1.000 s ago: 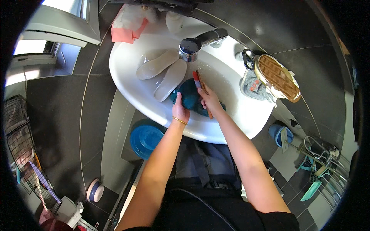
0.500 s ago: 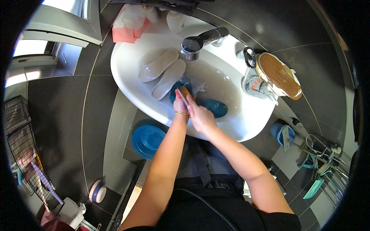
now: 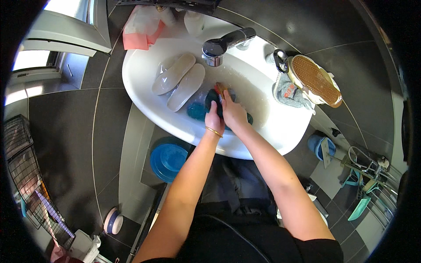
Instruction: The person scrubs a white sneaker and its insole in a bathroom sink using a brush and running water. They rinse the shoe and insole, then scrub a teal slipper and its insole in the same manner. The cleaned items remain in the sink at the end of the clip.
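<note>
Over the white sink (image 3: 144, 101), my left hand (image 3: 214, 117) is closed around a dark teal, slipper-like shoe (image 3: 212, 97). My right hand (image 3: 234, 111) grips a wooden brush (image 3: 220, 87) held against that shoe; its bristles are mostly hidden. A teal slipper-like piece (image 3: 196, 111) lies in the cloudy water, partly covered by my hands; whether the teal bit by my right wrist belongs to it I cannot tell. A pair of wet white slippers or insoles (image 3: 186, 87) rests on the sink's left slope.
The chrome faucet (image 3: 215, 50) juts over the far side. On the right rim sit a grey cloth (image 3: 291, 94) and a brown-soled shoe (image 3: 315, 81). Bottles (image 3: 194, 23) and a pink-white bag (image 3: 138, 39) stand at the back left. A blue basin (image 3: 168, 162) is below the sink.
Both hands have moved slightly right and farther into the sink. The brush has swung to point away from me, and a dark teal shoe now shows between my hands.
</note>
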A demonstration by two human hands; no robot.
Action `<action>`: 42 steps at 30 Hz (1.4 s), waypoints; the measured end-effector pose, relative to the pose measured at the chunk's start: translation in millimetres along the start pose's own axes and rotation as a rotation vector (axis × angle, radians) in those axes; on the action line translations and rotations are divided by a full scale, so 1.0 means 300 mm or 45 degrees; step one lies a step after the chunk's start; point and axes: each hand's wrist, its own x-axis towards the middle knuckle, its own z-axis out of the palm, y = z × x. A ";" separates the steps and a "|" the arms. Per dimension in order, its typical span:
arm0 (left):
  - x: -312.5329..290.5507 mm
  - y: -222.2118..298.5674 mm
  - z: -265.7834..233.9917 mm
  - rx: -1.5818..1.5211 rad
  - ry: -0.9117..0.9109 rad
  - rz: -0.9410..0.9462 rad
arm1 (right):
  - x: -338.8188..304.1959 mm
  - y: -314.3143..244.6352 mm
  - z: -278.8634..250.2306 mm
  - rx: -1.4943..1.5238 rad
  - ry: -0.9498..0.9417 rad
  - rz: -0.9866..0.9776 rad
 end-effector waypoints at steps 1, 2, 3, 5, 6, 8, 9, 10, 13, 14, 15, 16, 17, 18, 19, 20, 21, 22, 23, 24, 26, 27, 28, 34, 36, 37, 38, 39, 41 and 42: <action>0.014 0.013 -0.011 0.038 0.022 -0.007 | -0.044 -0.004 0.019 -0.007 -0.010 -0.036; 0.041 0.040 -0.012 0.072 0.038 0.002 | -0.081 -0.021 0.023 -0.015 -0.014 -0.088; 0.038 0.086 -0.029 0.223 0.046 -0.035 | -0.148 -0.038 0.022 -0.024 -0.103 -0.174; 0.034 0.081 -0.035 0.124 -0.033 -0.045 | -0.142 -0.032 0.036 -0.011 -0.097 -0.118; 0.032 0.050 -0.011 0.066 -0.038 -0.011 | -0.089 -0.018 0.028 -0.052 -0.062 -0.071; -0.003 0.024 0.017 0.022 -0.016 -0.003 | -0.019 -0.006 0.002 -0.103 -0.001 -0.044; -0.011 0.027 0.019 0.201 -0.020 -0.029 | 0.016 0.015 -0.008 -0.117 0.015 -0.014; -0.015 0.039 0.019 0.381 -0.025 -0.053 | 0.053 0.051 -0.011 -0.130 0.032 0.017; 0.106 0.075 -0.035 0.682 0.270 0.139 | 0.082 0.099 0.002 -0.090 0.039 -0.112; 0.104 0.079 -0.003 0.797 0.245 0.095 | 0.076 0.142 0.020 -0.091 0.059 -0.128; 0.103 0.086 0.016 1.034 0.186 0.137 | 0.055 0.165 0.051 0.034 0.127 -0.183; 0.099 0.086 0.037 1.271 0.123 0.180 | 0.055 0.196 0.060 0.054 0.074 -0.131; 0.122 0.079 0.016 1.528 0.185 0.226 | 0.046 0.187 0.056 0.080 0.011 -0.102; 0.154 0.071 -0.009 1.789 0.248 0.277 | 0.042 0.176 0.049 0.109 -0.045 -0.075; 0.180 0.067 -0.037 2.050 0.316 0.328 | 0.059 0.177 0.033 0.132 -0.109 -0.098; 0.166 0.068 -0.014 2.062 0.188 0.259 | 0.060 0.198 0.026 0.171 -0.029 -0.135; 0.124 0.086 0.024 2.076 0.066 0.190 | 0.056 0.213 0.023 0.216 0.049 -0.174; 0.094 0.098 0.052 2.087 -0.055 0.121 | 0.052 0.227 0.021 0.260 0.127 -0.213; 0.088 0.114 0.050 1.986 -0.202 0.106 | 0.055 0.233 0.023 0.390 0.095 -0.240; 0.083 0.127 0.052 1.965 -0.210 -0.007 | 0.067 0.243 0.034 0.520 0.062 -0.269; 0.065 0.165 0.071 1.918 -0.217 -0.218 | 0.085 0.254 0.042 0.724 0.008 -0.301; 0.087 0.172 0.040 1.730 -0.471 -0.164 | 0.093 0.256 0.042 0.797 -0.014 -0.306; 0.084 0.183 0.028 1.515 -0.370 -0.239 | 0.098 0.257 0.043 0.868 -0.037 -0.312; -0.076 0.181 0.071 0.592 -0.285 -0.467 | 0.059 0.306 0.044 1.324 -0.074 0.047; -0.111 0.145 0.064 0.409 -0.319 -0.495 | 0.044 0.338 0.054 1.638 -0.123 0.170; -0.094 0.135 0.016 0.313 -0.420 -0.561 | 0.040 0.353 0.060 1.794 -0.152 0.230; -0.054 0.134 -0.070 0.214 -0.508 -0.607 | 0.024 0.330 0.064 1.922 -0.183 0.291; -0.003 0.123 -0.152 0.285 -0.683 -0.480 | 0.004 0.290 0.065 2.046 -0.218 0.350; 0.007 0.056 -0.166 0.377 -0.598 -0.434 | -0.021 0.300 0.060 2.194 -0.233 0.536; -0.025 0.038 -0.129 0.417 -0.339 -0.487 | -0.026 0.309 0.057 2.238 -0.244 0.584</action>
